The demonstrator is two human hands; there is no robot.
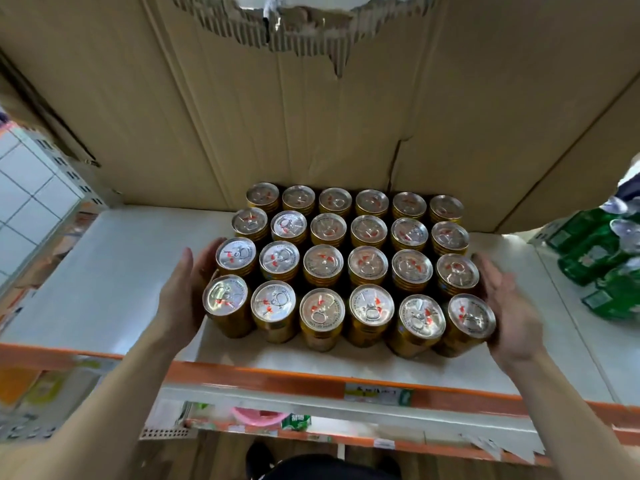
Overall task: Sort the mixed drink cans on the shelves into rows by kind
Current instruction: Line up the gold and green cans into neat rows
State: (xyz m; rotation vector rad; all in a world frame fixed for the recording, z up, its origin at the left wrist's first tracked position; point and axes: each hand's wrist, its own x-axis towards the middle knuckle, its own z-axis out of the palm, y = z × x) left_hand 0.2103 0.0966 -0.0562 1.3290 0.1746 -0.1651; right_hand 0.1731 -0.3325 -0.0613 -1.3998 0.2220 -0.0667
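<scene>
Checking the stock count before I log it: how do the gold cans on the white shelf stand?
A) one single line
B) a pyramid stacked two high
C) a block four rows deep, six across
C: the gold cans form a flat block, four rows front to back, six cans in each.

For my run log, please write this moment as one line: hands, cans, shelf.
left hand: against left side of gold can block | right hand: against its right side | cans: upright on white shelf
</scene>
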